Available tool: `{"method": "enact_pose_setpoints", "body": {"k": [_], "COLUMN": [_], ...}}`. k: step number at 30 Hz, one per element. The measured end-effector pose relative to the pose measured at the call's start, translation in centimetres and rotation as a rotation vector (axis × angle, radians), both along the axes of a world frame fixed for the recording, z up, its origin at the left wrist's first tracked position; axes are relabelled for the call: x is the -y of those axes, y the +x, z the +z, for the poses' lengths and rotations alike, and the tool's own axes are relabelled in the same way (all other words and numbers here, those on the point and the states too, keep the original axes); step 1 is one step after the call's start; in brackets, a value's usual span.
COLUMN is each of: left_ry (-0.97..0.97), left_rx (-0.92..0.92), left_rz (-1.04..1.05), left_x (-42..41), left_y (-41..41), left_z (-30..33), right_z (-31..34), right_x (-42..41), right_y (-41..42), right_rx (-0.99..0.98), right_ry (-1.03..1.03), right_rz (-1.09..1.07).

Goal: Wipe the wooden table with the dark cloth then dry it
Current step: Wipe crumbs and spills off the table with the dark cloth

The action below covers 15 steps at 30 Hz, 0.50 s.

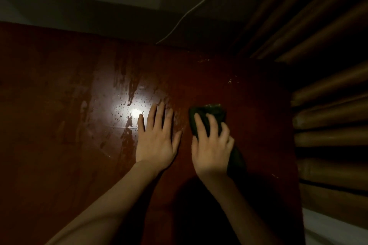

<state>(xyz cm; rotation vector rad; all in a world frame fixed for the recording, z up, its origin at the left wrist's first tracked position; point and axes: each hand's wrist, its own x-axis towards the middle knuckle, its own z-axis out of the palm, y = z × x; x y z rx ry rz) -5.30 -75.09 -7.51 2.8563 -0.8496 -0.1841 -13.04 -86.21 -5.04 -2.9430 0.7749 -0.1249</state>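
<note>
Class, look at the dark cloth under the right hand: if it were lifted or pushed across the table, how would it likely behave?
The dark cloth is bunched under the right hand, so it would probably sag limply when lifted. The wooden table shows droplets and streaks, so the cloth may be damp, a little heavy for its size. Pushed, it should slide rather than roll.
</note>
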Motion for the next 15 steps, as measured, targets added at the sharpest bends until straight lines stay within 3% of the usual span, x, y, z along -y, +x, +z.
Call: {"method": "enact_pose_setpoints", "body": {"k": [9, 15], "left_ry": [-0.012, -0.019], "left_rx": [-0.002, -0.010], "left_rz": [-0.002, -0.003], "left_x": [0.0, 0.0], "left_y": [0.0, 0.0], "left_z": [0.2, 0.1], "right_z": [1.3, 0.7], "right_x": [7.7, 4.0], "right_y": [17.1, 10.1], "right_rx": [-0.106, -0.033], "right_ry": [0.113, 0.035], "right_rz": [-0.078, -0.036]}}
